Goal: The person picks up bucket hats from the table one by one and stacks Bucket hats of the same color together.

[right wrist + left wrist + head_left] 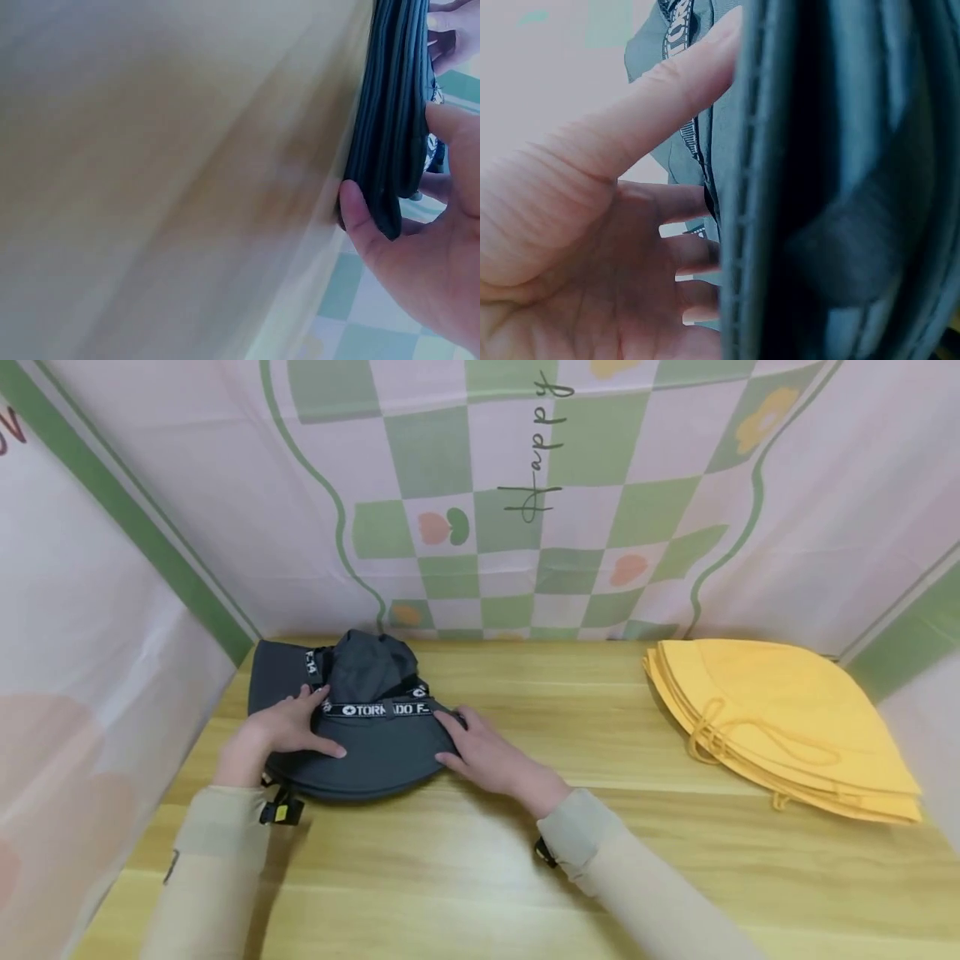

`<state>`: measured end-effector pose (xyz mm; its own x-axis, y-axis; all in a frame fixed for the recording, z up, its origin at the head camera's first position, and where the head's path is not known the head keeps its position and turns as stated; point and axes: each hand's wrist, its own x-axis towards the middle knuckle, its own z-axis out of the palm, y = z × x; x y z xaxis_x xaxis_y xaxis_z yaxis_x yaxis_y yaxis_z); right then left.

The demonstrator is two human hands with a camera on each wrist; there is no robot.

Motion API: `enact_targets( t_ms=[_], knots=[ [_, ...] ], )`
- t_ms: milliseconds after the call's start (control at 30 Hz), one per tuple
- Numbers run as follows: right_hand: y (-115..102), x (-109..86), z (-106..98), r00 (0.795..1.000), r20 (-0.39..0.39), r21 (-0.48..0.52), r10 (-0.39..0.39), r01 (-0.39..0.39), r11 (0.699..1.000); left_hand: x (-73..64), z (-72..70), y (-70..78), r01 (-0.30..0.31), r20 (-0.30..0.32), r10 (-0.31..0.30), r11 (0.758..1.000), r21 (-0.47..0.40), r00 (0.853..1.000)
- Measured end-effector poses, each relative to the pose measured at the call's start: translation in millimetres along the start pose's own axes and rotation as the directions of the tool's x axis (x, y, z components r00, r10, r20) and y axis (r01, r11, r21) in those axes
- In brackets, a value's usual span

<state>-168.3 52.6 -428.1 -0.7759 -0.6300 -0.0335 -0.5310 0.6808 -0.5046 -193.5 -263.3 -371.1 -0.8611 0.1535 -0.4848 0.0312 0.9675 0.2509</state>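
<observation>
A stack of dark grey bucket hats [375, 756] lies at the left of the table, its brims layered together. The top hat has a soft, crumpled crown and a black band with white "TORNADO" lettering. Across the top brim rests my left hand [288, 725], thumb and fingers spread; in the left wrist view the stitched brim edges [746, 187] stand close to the palm. My right hand [491, 756] holds the stack's right edge. In the right wrist view its thumb [360, 217] is against the lower brims, with other fingers on the far side, partly hidden.
A stack of yellow hats [780, 710] with a thin cord lies at the table's right. The wooden table [450, 877] meets a checkered cloth [510, 560] at the back, and another cloth [97, 635] hangs along the left side. Small black buckle-like parts [282, 810] show below the left wrist.
</observation>
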Motion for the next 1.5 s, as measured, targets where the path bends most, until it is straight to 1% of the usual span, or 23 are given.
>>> enact_targets(
  t_ms=[67, 233, 300, 567, 767, 833, 967, 1067, 1133, 1167, 1200, 1233, 1267, 1300, 1333, 1400, 1467, 1500],
  knots=[
    [-5, 2.7, 0, 1.0, 0.018, -0.004, 0.005, -0.005, 1.0, 0.5, -1.3, -5.5, 0.001, 0.004, -0.001, 1.0, 0.003, 1.0],
    [-14, 9.5, 1, 0.995, 0.098, -0.035, 0.028, -0.025, 0.999, 2.0, -3.3, -19.3, -0.002, 0.017, 0.002, 1.0, 0.011, 1.0],
    [-17, 12.1, 3, 0.993, 0.115, -0.051, 0.034, -0.028, 0.998, 2.7, -3.8, -24.7, -0.004, 0.018, 0.003, 1.0, 0.01, 1.0],
    [-31, 20.3, 12, 0.992, 0.109, -0.107, 0.069, -0.057, 0.993, -1.2, -7.8, -36.7, -0.013, 0.028, 0.013, 1.0, -0.009, 1.0],
    [-34, 24.6, 14, 0.991, 0.111, -0.13, 0.076, -0.062, 0.99, 0.3, -7.6, -43.7, -0.023, 0.021, 0.023, 1.0, -0.013, 1.0],
    [-33, 25.3, 14, 0.99, 0.111, -0.123, 0.082, -0.068, 0.99, 1.2, -6.7, -44.7, -0.025, 0.011, 0.025, 0.999, -0.027, 1.0],
    [-29, 25.5, 13, 0.988, 0.116, -0.092, 0.097, -0.087, 0.992, 2.0, -4.9, -45.8, -0.054, -0.028, 0.053, 0.997, -0.061, 0.998],
    [-25, 24.1, 10, 0.99, 0.113, -0.085, 0.091, -0.081, 0.993, 0.5, -3.7, -43.9, -0.086, -0.071, 0.082, 0.994, -0.063, 0.994],
    [-23, 22.2, 7, 0.992, 0.101, -0.099, 0.071, -0.061, 0.993, -1.5, -3.0, -38.5, -0.104, -0.116, 0.098, 0.994, -0.046, 0.988],
    [-22, 21.2, 5, 0.994, 0.09, -0.112, 0.057, -0.047, 0.993, -3.0, -3.0, -34.1, -0.113, -0.15, 0.107, 0.993, -0.034, 0.983],
    [-21, 19.9, 4, 0.996, 0.076, -0.127, 0.042, -0.032, 0.991, -4.1, -2.8, -28.4, -0.128, -0.195, 0.121, 0.992, -0.024, 0.973],
    [-20, 18.3, 2, 0.998, 0.061, -0.142, 0.027, -0.018, 0.99, -5.3, -2.7, -21.3, -0.143, -0.24, 0.135, 0.99, -0.016, 0.961],
    [-19, 16.8, 0, 0.999, 0.044, -0.158, 0.013, -0.006, 0.987, -6.0, -2.3, -13.1, -0.163, -0.293, 0.154, 0.987, -0.007, 0.944],
    [-18, 15.2, -2, 1.0, 0.024, -0.174, -0.004, 0.008, 0.985, -6.1, -1.9, -3.9, -0.189, -0.353, 0.177, 0.982, 0.001, 0.919],
    [-17, 13.6, -4, 1.0, 0.0, -0.195, -0.023, 0.022, 0.981, -5.6, -0.8, 5.7, -0.212, -0.413, 0.196, 0.977, 0.006, 0.889],
    [-15, 9.6, -8, 0.997, -0.042, -0.25, -0.057, 0.045, 0.967, -3.8, 1.9, 25.9, -0.266, -0.514, 0.233, 0.964, 0.01, 0.826],
    [-12, 4.4, -13, 0.992, -0.087, -0.318, -0.089, 0.057, 0.946, -1.4, 6.1, 46.1, -0.301, -0.58, 0.25, 0.954, 0.009, 0.776],
    [-11, 1.3, -16, 0.989, -0.11, -0.354, -0.102, 0.057, 0.934, -0.3, 8.5, 55.9, -0.317, -0.604, 0.258, 0.949, 0.01, 0.754]
  ],
)
